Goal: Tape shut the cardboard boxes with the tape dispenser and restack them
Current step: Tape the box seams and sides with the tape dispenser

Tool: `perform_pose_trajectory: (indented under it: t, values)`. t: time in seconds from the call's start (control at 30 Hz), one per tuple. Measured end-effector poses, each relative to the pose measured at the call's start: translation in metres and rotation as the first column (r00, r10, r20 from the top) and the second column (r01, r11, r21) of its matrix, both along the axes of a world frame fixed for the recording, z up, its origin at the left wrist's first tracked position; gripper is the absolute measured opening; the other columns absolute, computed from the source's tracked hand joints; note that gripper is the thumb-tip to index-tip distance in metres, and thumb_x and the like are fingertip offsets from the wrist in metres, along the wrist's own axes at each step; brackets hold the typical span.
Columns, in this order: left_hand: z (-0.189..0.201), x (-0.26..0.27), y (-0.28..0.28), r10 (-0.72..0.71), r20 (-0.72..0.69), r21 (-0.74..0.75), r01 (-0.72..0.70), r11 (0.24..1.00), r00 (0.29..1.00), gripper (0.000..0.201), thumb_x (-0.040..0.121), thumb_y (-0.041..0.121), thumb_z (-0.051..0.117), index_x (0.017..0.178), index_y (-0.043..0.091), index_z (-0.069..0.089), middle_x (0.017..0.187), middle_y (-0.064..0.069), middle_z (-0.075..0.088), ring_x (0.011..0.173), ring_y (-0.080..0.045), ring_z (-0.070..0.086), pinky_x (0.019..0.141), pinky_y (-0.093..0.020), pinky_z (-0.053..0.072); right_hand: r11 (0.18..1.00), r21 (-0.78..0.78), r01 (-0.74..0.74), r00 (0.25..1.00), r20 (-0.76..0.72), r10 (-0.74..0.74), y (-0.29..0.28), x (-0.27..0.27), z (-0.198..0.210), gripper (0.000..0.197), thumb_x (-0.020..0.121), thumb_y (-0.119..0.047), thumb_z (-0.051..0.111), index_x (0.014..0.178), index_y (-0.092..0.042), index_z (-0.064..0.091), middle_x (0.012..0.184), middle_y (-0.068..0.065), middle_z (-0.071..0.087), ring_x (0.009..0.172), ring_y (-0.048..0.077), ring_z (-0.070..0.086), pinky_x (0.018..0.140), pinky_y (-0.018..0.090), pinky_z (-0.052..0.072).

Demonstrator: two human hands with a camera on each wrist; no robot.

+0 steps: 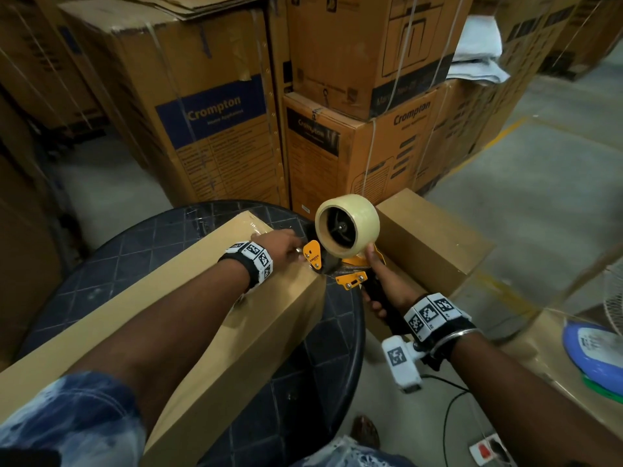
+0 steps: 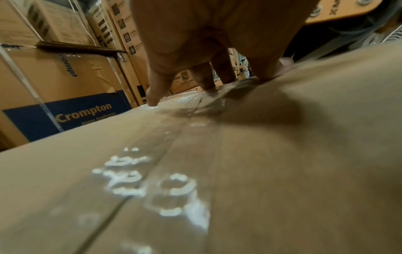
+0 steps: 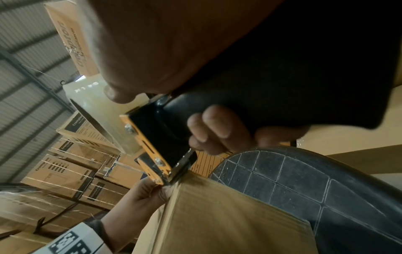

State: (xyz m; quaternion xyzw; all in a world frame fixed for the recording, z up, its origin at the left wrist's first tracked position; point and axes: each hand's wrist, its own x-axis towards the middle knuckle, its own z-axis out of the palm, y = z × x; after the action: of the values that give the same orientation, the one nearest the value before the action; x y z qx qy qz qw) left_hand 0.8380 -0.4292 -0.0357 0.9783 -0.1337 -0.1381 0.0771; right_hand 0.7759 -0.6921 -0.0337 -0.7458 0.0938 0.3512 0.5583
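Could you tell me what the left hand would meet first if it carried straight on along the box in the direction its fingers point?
Probably the tape dispenser. The left hand rests on the long cardboard box, its fingers at the dispenser's yellow front plate; the gap is unclear.

Round dark table (image 1: 141,244); long cardboard box (image 1: 188,298) lying on top.

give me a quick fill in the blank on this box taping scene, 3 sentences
1. The right hand grips the yellow-and-black tape dispenser by its black ____.
2. The left hand presses its fingertips on the long plain cardboard box lying on the round ____ table.
3. The roll of tape is ____ in colour.

Missing words: handle; black; clear
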Motion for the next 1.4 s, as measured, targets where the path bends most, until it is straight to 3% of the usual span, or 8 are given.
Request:
perform_pose_trajectory:
  t: [0.13, 0.33, 0.47, 0.57, 0.7, 0.97, 1.13, 1.4]
  values:
    - [0.002, 0.001, 0.002, -0.005, -0.015, -0.024, 0.005, 1.000, 1.000, 0.037, 0.098, 0.041, 0.054, 0.131, 0.025, 0.058, 0.125, -0.004, 0.054, 0.116, -0.024, 0.054, 0.094, -0.036, 0.043, 1.000, 0.008, 0.006, 1.000, 0.006, -0.006, -0.002, -0.004, 0.003, 0.096, 0.041, -0.112, 0.037, 0.059, -0.019, 0.053, 0.061, 0.001, 0.042, 0.049, 0.012, 0.033, 0.048, 0.025, 0.025]
    - [0.010, -0.002, -0.004, 0.009, -0.067, 0.022, -0.008, 1.000, 0.998, 0.030, 0.100, 0.038, 0.050, 0.128, 0.031, 0.059, 0.124, -0.004, 0.051, 0.123, -0.025, 0.049, 0.091, -0.047, 0.035, 0.999, -0.005, 0.036, 0.999, -0.001, -0.036, -0.020, -0.014, -0.007, 0.095, 0.043, -0.111, 0.037, 0.058, -0.018, 0.051, 0.059, 0.002, 0.040, 0.048, 0.013, 0.030, 0.047, 0.026, 0.022]
    - [0.016, -0.006, -0.025, 0.028, -0.015, 0.193, -0.024, 0.981, 1.000, 0.027, 0.097, 0.025, 0.051, 0.121, 0.024, 0.061, 0.127, -0.002, 0.053, 0.129, -0.023, 0.044, 0.104, -0.073, 0.019, 1.000, -0.020, 0.019, 1.000, 0.013, -0.018, -0.018, -0.014, -0.007, 0.097, 0.040, -0.113, 0.039, 0.060, -0.019, 0.053, 0.061, 0.002, 0.042, 0.050, 0.014, 0.031, 0.047, 0.026, 0.023]
    - [0.010, -0.008, -0.028, 0.075, -0.008, 0.080, -0.075, 0.994, 0.997, 0.015, 0.088, 0.022, 0.058, 0.103, 0.023, 0.063, 0.117, -0.002, 0.061, 0.119, -0.027, 0.055, 0.104, -0.059, 0.036, 1.000, -0.024, 0.013, 1.000, 0.022, -0.012, -0.018, -0.013, -0.010, 0.097, 0.039, -0.113, 0.039, 0.060, -0.019, 0.053, 0.063, 0.002, 0.043, 0.050, 0.014, 0.032, 0.048, 0.027, 0.023]
    - [0.008, -0.013, -0.026, 0.013, -0.029, -0.065, -0.015, 0.998, 0.999, 0.024, 0.091, 0.028, 0.064, 0.108, 0.011, 0.068, 0.115, -0.008, 0.063, 0.105, -0.027, 0.061, 0.088, -0.033, 0.047, 0.999, -0.031, 0.017, 1.000, 0.024, -0.016, -0.016, -0.013, -0.014, 0.099, 0.038, -0.114, 0.036, 0.059, -0.019, 0.053, 0.062, 0.002, 0.043, 0.050, 0.014, 0.032, 0.049, 0.027, 0.024]
    - [0.015, -0.027, 0.005, 0.118, -0.043, -0.035, -0.120, 0.992, 0.992, 0.030, 0.087, 0.035, 0.059, 0.110, 0.018, 0.068, 0.118, -0.006, 0.063, 0.106, -0.027, 0.062, 0.092, -0.038, 0.050, 0.998, -0.023, -0.059, 0.996, 0.065, 0.060, 0.022, -0.013, -0.005, 0.106, 0.052, -0.109, 0.031, 0.083, -0.011, 0.054, 0.061, 0.002, 0.045, 0.047, 0.013, 0.036, 0.042, 0.023, 0.030]
    - [0.023, -0.040, 0.034, 0.267, -0.006, -0.022, -0.267, 0.963, 0.964, 0.019, 0.082, 0.034, 0.064, 0.095, 0.021, 0.065, 0.096, -0.006, 0.070, 0.090, -0.028, 0.067, 0.080, -0.039, 0.055, 0.992, -0.010, -0.126, 0.989, 0.071, 0.126, 0.052, -0.012, -0.005, 0.102, 0.048, -0.113, 0.033, 0.067, -0.015, 0.053, 0.057, 0.002, 0.043, 0.046, 0.014, 0.035, 0.047, 0.027, 0.029]
    - [0.023, -0.044, 0.035, 0.272, -0.001, 0.007, -0.272, 0.962, 0.962, 0.021, 0.088, 0.025, 0.062, 0.105, 0.013, 0.068, 0.103, -0.008, 0.067, 0.098, -0.028, 0.064, 0.084, -0.036, 0.053, 0.987, -0.006, -0.158, 0.981, 0.114, 0.158, 0.048, -0.019, -0.008, 0.098, 0.058, -0.110, 0.029, 0.069, -0.014, 0.051, 0.054, -0.001, 0.043, 0.042, 0.012, 0.036, 0.044, 0.025, 0.032]
